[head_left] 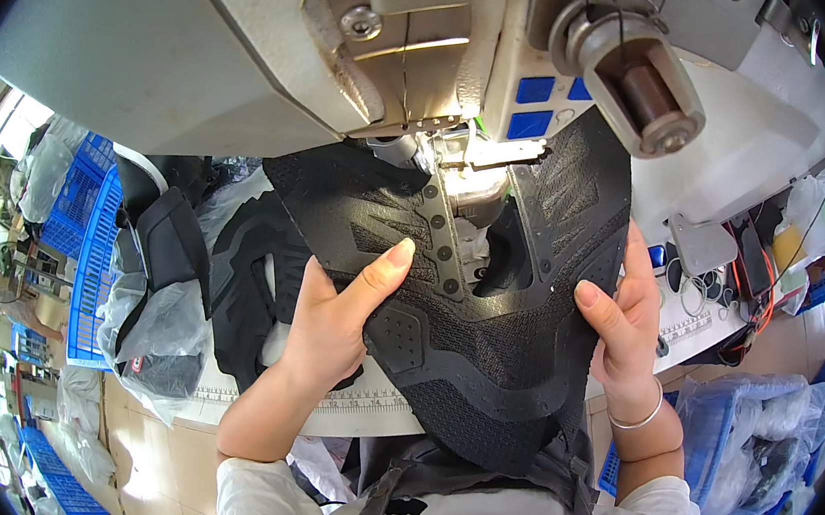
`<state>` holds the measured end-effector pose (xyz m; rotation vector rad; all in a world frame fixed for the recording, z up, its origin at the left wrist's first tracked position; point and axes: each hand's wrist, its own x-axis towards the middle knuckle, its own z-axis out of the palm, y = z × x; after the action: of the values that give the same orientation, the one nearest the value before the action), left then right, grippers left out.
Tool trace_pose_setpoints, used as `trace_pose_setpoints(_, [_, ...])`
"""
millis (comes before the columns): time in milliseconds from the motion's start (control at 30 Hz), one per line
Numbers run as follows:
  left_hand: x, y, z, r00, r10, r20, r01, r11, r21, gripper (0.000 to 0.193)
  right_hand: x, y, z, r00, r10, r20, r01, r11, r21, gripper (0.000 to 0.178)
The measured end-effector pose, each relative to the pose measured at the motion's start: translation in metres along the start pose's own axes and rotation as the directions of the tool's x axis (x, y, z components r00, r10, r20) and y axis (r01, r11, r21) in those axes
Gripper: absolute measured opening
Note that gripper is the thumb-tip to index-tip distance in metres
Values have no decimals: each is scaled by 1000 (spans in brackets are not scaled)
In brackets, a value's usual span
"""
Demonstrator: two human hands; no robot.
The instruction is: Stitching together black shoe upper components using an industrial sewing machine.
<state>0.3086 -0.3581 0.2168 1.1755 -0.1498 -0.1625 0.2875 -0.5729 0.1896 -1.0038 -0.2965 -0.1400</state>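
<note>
A black shoe upper (484,341), textured mesh with smooth overlays and eyelet strips, spreads open between my hands under a sewing machine (245,29). My left hand (336,315) grips its left side, thumb on top and fingers hidden beneath. On the right edge my right hand (622,320) pinches it the same way, thumb above. The upper's far end lies by the lit presser foot (471,178), next to the inner edge of an eyelet strip. Its near end hangs past the table edge toward my apron (470,480).
More black shoe uppers (255,271) lie left of my left hand. Beside them stands a blue crate (95,264) with plastic bags. A thread spool (646,96) hangs at upper right. Bobbins and cords (701,288) sit on the right; a bagged blue bin (746,433) stands lower right.
</note>
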Motion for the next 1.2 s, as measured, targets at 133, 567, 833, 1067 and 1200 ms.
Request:
trace_pose_setpoints(133, [0,-1,0,1000,14,-16,-13,999,31,22,-1,0,1,1000,3,3,-3,1000,-16,63])
trace_pose_setpoints(567, [7,8,-2,1000,-23,-5,23,997,72,22,-5,7,-1,999,11,-40,-16,992,-124,33])
trace_pose_setpoints(833, [13,10,0,1000,27,2,-27,994,109,20,1,5,0,999,2,-53,-6,996,-89,33])
trace_pose_setpoints(1067, [23,11,-4,999,36,-4,-35,992,121,19,12,7,-1,999,-9,-32,6,994,-109,32])
trace_pose_setpoints(1200, [29,15,-4,999,40,28,-44,986,162,19,18,8,-2,1000,6,-26,-9,995,-98,31])
